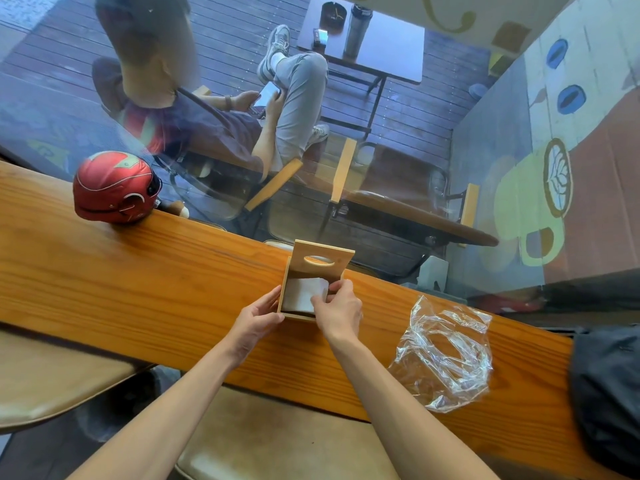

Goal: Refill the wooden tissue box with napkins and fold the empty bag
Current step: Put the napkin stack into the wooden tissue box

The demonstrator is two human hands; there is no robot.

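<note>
Lid (323, 259) tipped up at frame centre for access to wooden box (284, 296); left hand (254, 320) loosely open, bracing box; right hand (337, 310) pinches napkins (306, 291) in; empty bag (446, 355) parked lower right.

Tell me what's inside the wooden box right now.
White napkins fill the box; the right hand pinches them. The lid is raised. How deep the stack goes is hidden.
</note>
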